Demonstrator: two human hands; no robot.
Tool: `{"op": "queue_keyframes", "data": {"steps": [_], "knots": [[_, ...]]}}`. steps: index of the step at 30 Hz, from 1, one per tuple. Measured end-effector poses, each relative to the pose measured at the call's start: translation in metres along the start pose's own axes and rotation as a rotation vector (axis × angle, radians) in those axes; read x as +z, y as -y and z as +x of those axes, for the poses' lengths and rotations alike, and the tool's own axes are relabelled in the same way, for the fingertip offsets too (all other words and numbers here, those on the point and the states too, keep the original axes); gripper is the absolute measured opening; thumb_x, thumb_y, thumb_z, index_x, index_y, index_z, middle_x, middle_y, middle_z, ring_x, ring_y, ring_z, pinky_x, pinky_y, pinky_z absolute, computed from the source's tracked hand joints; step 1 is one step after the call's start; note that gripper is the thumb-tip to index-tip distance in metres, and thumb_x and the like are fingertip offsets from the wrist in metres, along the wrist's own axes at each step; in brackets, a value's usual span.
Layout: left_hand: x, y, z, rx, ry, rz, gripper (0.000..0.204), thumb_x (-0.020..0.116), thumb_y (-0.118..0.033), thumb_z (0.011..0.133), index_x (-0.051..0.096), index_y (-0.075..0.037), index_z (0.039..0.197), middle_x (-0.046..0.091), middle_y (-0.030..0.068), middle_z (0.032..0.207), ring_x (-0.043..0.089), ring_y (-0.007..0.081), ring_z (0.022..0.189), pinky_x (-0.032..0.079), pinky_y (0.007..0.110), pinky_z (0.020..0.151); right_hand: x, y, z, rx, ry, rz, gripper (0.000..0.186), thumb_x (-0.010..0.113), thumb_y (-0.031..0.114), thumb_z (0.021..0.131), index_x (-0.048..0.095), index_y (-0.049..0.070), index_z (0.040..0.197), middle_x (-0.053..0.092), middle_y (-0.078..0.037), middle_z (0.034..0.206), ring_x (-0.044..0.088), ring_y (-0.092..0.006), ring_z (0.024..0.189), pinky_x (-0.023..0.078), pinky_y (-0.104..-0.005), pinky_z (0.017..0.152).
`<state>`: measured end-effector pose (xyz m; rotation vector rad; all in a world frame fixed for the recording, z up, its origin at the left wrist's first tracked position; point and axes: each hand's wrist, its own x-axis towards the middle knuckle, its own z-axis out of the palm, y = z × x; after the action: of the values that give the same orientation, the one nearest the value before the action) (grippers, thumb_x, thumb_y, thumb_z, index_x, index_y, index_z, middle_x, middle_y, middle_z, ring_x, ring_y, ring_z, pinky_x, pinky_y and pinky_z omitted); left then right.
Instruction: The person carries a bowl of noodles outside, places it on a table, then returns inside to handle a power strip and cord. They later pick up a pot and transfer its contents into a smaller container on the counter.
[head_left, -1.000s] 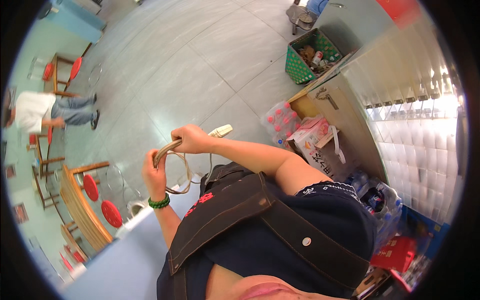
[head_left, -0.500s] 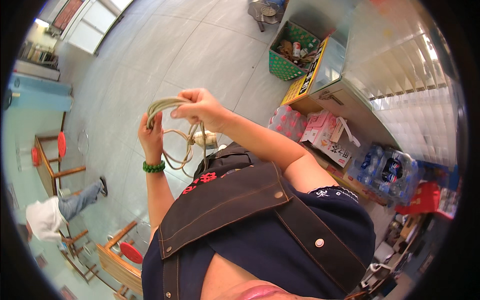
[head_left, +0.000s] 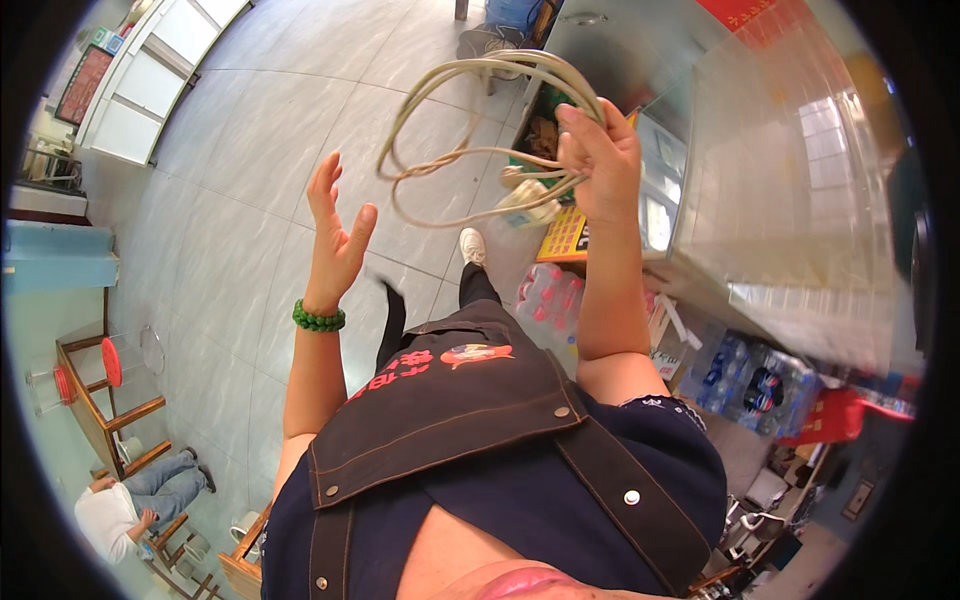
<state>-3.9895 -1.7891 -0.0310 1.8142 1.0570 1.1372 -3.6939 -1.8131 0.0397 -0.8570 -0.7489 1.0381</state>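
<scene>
Looped beige cable (head_left: 545, 66) hangs in front of you, above the grey tiled floor (head_left: 260, 190). Off to your left, well apart from it, is a person in a white top (head_left: 108, 518). A pack of pink-capped bottles (head_left: 550, 297) shows beside your right forearm. Your right grip (head_left: 608, 175) is closed around the bunched loops; your left grip (head_left: 340, 240) is spread, apart from them. Near your right grip hangs a pale connector (head_left: 530, 203), blurred. Green beads (head_left: 319, 317) circle your left wrist.
</scene>
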Motion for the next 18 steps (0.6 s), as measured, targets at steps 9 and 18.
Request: {"op": "queue_keyframes", "data": {"steps": [9,18], "knots": [[0.063,0.070,0.148,-0.275,0.068,0.051,0.050,0.059,-0.026,0.093,0.041,-0.008,0.137,0.038,0.0099,0.136,0.041,0.0260,0.123,0.034,0.043,0.102,-0.137,-0.082,0.203,-0.045,-0.489,-0.183,0.020,0.070,0.009,0.085,0.053,0.010,0.074,0.040,0.008,0.058,0.029,-0.0003,0.045,0.018,-0.0207,0.040],[0.061,0.112,0.205,-0.484,0.118,0.036,0.047,0.060,-0.025,0.093,0.045,-0.008,0.133,0.041,0.0105,0.132,0.043,0.0248,0.118,0.035,0.039,0.100,-0.249,-0.224,0.274,0.336,-0.727,-0.243,0.042,0.057,0.032,0.096,0.037,0.009,0.066,0.037,-0.001,0.055,0.035,-0.0151,0.049,0.036,-0.0333,0.055]]}}
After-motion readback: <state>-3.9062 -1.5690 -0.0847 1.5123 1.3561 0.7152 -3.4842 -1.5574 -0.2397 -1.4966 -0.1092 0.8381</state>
